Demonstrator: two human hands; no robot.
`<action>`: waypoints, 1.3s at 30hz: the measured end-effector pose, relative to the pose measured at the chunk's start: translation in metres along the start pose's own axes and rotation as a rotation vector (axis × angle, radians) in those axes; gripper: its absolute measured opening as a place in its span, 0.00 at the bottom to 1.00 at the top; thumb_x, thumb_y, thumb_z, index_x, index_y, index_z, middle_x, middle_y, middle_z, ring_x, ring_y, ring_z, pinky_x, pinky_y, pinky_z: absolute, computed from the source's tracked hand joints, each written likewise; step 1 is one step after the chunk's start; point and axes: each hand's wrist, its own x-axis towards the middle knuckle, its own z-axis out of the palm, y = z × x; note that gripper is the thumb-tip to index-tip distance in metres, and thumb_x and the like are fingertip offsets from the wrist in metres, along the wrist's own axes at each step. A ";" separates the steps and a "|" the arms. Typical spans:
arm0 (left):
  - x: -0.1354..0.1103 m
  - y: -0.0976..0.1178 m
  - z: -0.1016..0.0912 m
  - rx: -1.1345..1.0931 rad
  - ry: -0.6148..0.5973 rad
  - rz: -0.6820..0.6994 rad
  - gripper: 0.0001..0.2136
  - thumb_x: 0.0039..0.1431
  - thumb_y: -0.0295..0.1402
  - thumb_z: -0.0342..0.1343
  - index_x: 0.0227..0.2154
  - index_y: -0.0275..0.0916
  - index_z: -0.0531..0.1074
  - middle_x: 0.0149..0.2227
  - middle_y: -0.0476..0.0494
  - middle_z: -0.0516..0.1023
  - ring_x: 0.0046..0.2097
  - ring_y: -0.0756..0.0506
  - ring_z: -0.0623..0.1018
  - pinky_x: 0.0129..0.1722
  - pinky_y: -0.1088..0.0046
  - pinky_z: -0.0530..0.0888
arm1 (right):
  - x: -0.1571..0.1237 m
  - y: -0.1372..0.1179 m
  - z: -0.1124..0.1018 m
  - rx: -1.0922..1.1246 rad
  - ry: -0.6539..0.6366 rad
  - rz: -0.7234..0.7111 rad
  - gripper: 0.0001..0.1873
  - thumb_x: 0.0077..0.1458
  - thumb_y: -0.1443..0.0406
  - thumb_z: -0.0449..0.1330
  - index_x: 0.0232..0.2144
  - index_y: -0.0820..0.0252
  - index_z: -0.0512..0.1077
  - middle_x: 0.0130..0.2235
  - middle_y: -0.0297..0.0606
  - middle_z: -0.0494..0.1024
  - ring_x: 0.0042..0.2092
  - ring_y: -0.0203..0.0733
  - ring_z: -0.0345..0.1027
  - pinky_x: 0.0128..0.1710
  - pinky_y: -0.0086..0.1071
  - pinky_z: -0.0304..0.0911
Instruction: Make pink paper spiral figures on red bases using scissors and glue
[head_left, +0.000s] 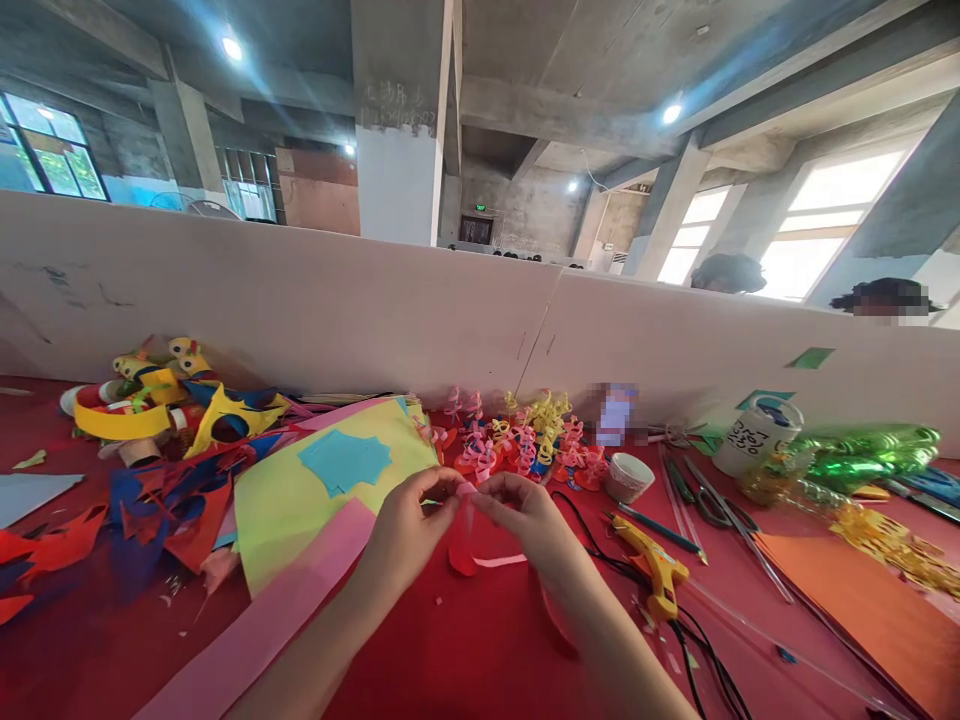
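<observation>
My left hand (418,512) and my right hand (523,508) meet over the red table (420,650). Both pinch a small piece of pink paper (466,489) between thumb and fingers. Below it is a rounded red paper piece (462,560); whether it is joined to the pink paper I cannot tell. A pale pink strip (501,561) lies between my hands, partly hidden by the right one. Beside my left forearm is a long pink paper band (300,590), overlapping a yellow-green sheet (277,525) with a blue paper shape (346,462) on it.
Curled paper ornaments (525,440) stand in front of a white partition (375,300). On the right lie a yellow glue gun (654,565) with black cord, scissors (716,505), a paper cup (628,477) and orange paper (862,600). Paper scraps (202,520) cover the left.
</observation>
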 end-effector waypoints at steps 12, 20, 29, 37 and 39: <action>-0.002 0.006 0.001 -0.560 -0.085 -0.350 0.10 0.39 0.30 0.64 0.29 0.35 0.75 0.29 0.47 0.77 0.35 0.49 0.74 0.40 0.73 0.70 | -0.002 0.002 0.004 -0.075 0.119 -0.093 0.14 0.47 0.56 0.61 0.27 0.62 0.71 0.25 0.32 0.71 0.27 0.35 0.61 0.28 0.27 0.57; -0.005 0.010 0.007 -0.760 -0.061 -0.464 0.15 0.37 0.32 0.68 0.31 0.37 0.74 0.30 0.48 0.77 0.34 0.49 0.75 0.40 0.73 0.71 | -0.006 -0.004 0.009 -0.154 0.209 -0.140 0.12 0.48 0.57 0.58 0.25 0.60 0.67 0.25 0.32 0.70 0.27 0.36 0.63 0.28 0.28 0.58; -0.005 0.008 0.006 -0.559 0.024 -0.310 0.14 0.39 0.35 0.66 0.30 0.36 0.73 0.28 0.47 0.78 0.33 0.48 0.76 0.34 0.75 0.69 | -0.003 -0.010 -0.005 -0.086 -0.073 -0.141 0.09 0.50 0.61 0.57 0.32 0.60 0.69 0.29 0.36 0.75 0.32 0.37 0.69 0.31 0.29 0.65; -0.003 0.013 0.000 -0.531 0.054 -0.297 0.15 0.39 0.38 0.66 0.29 0.35 0.73 0.23 0.47 0.77 0.26 0.50 0.73 0.27 0.76 0.65 | -0.010 -0.019 -0.005 -0.316 -0.103 -0.324 0.05 0.52 0.68 0.57 0.33 0.57 0.70 0.34 0.34 0.75 0.36 0.36 0.70 0.37 0.30 0.66; -0.003 0.014 -0.002 -0.514 0.051 -0.299 0.15 0.39 0.39 0.66 0.28 0.35 0.73 0.22 0.47 0.76 0.26 0.50 0.72 0.26 0.76 0.64 | -0.010 -0.018 -0.005 -0.361 -0.073 -0.376 0.04 0.52 0.67 0.58 0.33 0.57 0.72 0.35 0.35 0.75 0.36 0.36 0.69 0.36 0.29 0.65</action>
